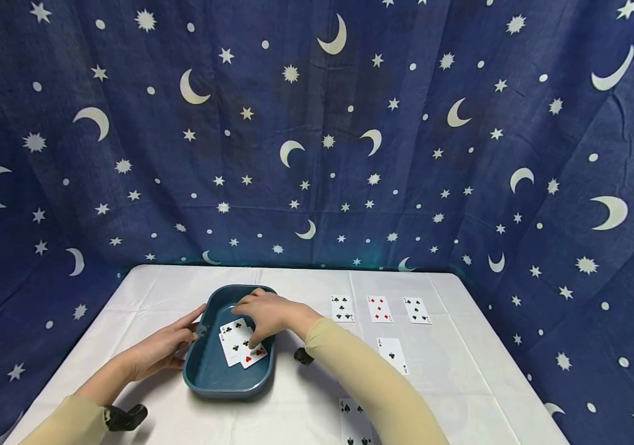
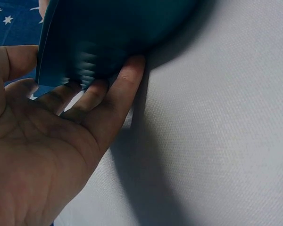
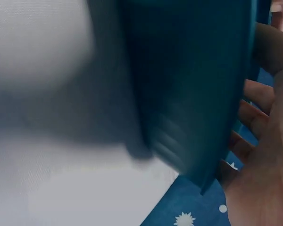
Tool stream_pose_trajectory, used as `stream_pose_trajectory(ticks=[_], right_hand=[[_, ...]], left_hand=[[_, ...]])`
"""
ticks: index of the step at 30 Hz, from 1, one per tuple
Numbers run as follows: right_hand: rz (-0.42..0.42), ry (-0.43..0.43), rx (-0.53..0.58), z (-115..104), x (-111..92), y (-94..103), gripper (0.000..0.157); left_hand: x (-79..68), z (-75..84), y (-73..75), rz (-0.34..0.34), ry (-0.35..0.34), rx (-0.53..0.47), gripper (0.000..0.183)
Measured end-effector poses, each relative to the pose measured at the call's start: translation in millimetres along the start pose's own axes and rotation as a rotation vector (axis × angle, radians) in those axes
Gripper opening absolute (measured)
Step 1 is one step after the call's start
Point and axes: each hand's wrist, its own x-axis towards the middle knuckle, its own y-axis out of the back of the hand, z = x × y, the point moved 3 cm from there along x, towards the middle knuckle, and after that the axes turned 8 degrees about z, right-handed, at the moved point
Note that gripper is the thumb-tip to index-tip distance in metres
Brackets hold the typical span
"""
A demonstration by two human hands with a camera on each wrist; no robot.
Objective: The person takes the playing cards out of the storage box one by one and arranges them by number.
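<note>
A dark blue rounded tray (image 1: 197, 377) stands on the left part of the table. My left hand (image 1: 158, 352) holds its left side; in the left wrist view the thumb reaches the rim while the fingers lie along the outer wall. Inside, playing cards (image 1: 230, 347) overlap face up, with black club and red heart marks showing. My right hand (image 1: 269, 318) reaches over the tray's right wall, thumb and fingers spread apart, the thumb touching the cards. In the right wrist view the tray's wall (image 3: 193, 94) hides the fingertips and cards.
Farther right lie a black-suited card (image 1: 342, 308), a diamond card (image 1: 380, 309) and another black card (image 1: 417, 310) in a row. A fourth card (image 1: 392, 355) lies nearer. A spade card (image 1: 352, 423) at the front is partly covered by my right sleeve (image 1: 375, 383). Behind hangs a star-patterned curtain (image 1: 317, 167).
</note>
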Motion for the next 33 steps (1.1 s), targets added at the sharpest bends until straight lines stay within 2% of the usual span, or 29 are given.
stream_pose_trajectory(ticks=[10,18,24,33], right_hand=[[-0.093,-0.058,-0.086,-4,14,-15.9,0.084],[-0.113,-0.054,-0.112,-7,18,-18.5,0.085],[-0.128,-0.091,-0.098,-8,19,-18.8,0.085],[-0.118,-0.101,-0.050,-7,16,-18.9,0.074]], left_hand=[[1.6,-2.0,0.1,0.028,0.025,0.002,0.079],[2.1,-3.1,1.4,0.026,0.022,0.000,0.080],[1.5,-2.1,1.0,0.025,0.014,0.004,0.079],[0.1,-1.2,-0.3,0.021,0.011,-0.006,0.079]])
